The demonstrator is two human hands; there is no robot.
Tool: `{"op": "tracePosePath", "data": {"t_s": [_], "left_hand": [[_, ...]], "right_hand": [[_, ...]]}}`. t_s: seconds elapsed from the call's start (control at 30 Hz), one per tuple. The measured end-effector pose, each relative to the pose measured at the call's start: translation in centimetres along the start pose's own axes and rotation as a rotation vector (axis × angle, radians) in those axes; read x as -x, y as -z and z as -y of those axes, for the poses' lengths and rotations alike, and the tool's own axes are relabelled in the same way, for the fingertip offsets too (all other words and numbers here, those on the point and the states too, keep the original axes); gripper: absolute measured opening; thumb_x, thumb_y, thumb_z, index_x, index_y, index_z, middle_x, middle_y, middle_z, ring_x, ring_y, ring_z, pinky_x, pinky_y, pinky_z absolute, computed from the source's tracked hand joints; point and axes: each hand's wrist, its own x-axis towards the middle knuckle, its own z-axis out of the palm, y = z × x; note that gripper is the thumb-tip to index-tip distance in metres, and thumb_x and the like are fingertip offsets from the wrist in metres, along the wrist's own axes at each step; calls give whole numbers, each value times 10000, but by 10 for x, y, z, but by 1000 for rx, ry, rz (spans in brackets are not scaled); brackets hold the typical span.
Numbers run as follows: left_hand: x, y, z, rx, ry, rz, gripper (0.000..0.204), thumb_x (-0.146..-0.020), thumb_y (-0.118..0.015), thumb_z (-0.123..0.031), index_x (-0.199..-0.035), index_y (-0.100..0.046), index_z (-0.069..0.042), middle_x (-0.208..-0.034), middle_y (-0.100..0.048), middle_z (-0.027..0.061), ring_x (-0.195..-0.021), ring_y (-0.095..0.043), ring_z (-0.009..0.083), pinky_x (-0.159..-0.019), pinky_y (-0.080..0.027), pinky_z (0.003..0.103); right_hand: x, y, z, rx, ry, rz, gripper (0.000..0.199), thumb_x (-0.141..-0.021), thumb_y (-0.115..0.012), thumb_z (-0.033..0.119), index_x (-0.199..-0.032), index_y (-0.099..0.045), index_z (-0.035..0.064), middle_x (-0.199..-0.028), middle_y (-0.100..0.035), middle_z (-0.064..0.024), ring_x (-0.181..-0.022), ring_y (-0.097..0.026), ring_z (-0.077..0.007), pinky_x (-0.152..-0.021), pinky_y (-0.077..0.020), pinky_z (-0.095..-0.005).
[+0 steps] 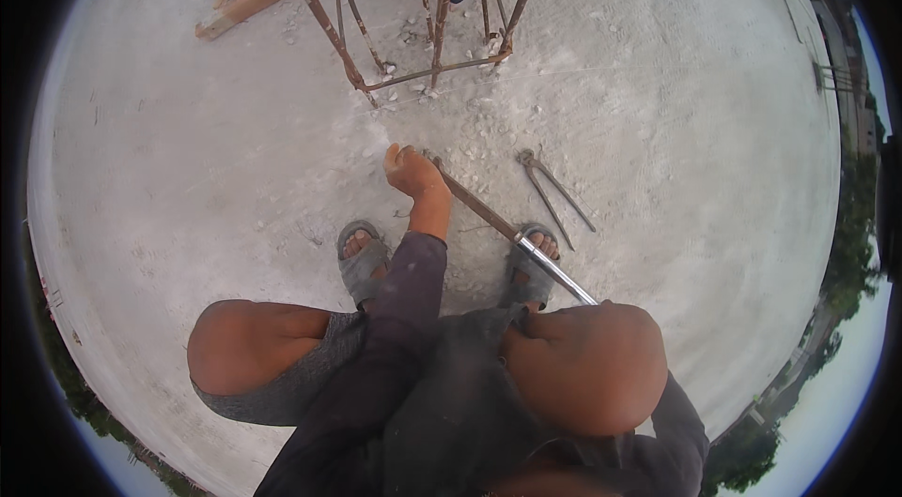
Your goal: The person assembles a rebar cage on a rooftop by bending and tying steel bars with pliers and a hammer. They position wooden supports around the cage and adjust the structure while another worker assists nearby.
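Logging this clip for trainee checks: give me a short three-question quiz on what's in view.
1. True or false: the left hand grips the end of the long metal bar.
2. The pincers lie: A) on the concrete slab, B) across a knee, C) on a foot.
3. What footwear is worn?
Key: 1 true; 2 A; 3 grey sandals.

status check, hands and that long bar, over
Left hand gripping rusty bar's far end. Right hand hidden behind knee. Pincers on concrete beside bar, rubble around.
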Motion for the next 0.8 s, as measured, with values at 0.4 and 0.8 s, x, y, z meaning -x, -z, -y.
{"op": "tracePosePath", "data": {"t_s": [0.4,0.8], "left_hand": [[-17,-16,-61,191,273,400,484,-1039,-413,-273,-1498,-380,-124,-1426,-558,113,-1280,-520,310,-1073,-385,411],[-5,-19,-57,285,358,103,424,-991,-552,-221,-1319,-509,45,-1116,-669,156,-960,-638,247,-886,-471,396]], "right_hand": [[-29,21,73,-345,-117,-35,200,-891,-711,200,-1022,-675,55,-806,-717,-120,-770,-719,-233,-664,-537,-376],[-41,26,86,-374,-228,97,136,-889,-717,157,-984,-689,63,-896,-733,-129,-863,-732,-222,-720,-564,-366]]}}
